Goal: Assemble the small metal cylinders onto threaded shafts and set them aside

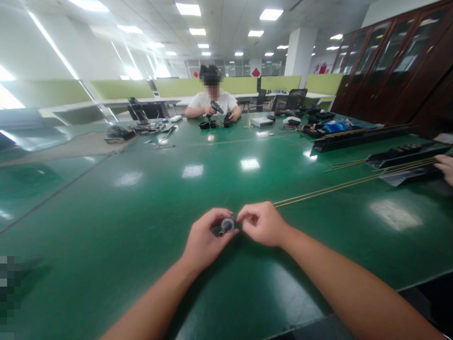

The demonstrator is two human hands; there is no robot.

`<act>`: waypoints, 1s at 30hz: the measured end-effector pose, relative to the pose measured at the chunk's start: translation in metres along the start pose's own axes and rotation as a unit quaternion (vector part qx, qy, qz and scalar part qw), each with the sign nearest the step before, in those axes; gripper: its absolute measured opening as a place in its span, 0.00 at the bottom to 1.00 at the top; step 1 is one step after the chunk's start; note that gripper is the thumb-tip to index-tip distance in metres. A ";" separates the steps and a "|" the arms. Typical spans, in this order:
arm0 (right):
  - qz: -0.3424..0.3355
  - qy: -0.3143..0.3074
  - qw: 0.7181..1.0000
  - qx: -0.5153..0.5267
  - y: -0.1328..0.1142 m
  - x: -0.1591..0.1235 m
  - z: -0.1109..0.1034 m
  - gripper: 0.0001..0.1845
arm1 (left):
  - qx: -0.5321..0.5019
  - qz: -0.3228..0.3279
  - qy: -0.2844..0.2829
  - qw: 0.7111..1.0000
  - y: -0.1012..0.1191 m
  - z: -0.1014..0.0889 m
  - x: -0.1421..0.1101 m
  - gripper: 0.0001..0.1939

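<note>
My left hand [209, 237] is curled around a small round metal part [227, 225], with a clear or silvery rim and what looks like a dark coil and a short shaft at its middle. Thumb and fingers grip it from its sides, just above the green tabletop. Close on the right, my right hand [264, 223] has its thumb and index finger pinched, the tips pointing at the part with a slight gap. Whether anything small sits in that pinch cannot be made out. Thin brass-coloured rods [325, 190] run from behind my right hand toward the right.
Across the green table [152, 189] a person [214, 101] in a white top holds a power drill [216, 107] over black parts. Another person's hand [445, 167] touches the rods at the right edge. Dark metal channels [354, 139] lie at right, tools and clutter [159, 130] at back left.
</note>
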State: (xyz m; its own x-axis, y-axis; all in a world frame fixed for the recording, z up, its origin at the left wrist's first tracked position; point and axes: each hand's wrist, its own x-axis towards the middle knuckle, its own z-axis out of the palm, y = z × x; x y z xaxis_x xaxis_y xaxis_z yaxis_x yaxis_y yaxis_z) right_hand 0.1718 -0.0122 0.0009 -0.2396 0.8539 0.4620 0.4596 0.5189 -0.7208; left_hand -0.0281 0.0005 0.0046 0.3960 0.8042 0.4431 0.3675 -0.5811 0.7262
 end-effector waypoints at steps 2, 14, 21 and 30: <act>0.002 -0.003 1.000 0.002 0.000 0.000 0.000 0.09 | -0.020 -0.017 -0.002 1.000 0.001 0.001 -0.001 0.13; 0.001 -0.012 1.000 0.012 0.000 -0.001 -0.002 0.11 | 0.039 -0.023 0.003 0.999 0.004 -0.001 0.000 0.13; -0.032 -0.052 0.998 0.032 -0.003 -0.001 -0.005 0.17 | 0.074 0.005 0.021 0.997 0.004 -0.003 0.001 0.08; -0.040 -0.054 0.998 -0.001 -0.006 0.000 -0.007 0.11 | 0.066 0.034 0.002 0.997 0.003 -0.003 0.000 0.07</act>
State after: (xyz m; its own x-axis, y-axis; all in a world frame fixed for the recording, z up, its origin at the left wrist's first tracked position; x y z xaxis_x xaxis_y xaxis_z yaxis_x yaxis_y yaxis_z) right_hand 0.1747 -0.0152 0.0086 -0.3662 0.8093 0.4593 0.4378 0.5854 -0.6824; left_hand -0.0292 -0.0006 0.0078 0.4216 0.7623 0.4911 0.4469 -0.6459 0.6189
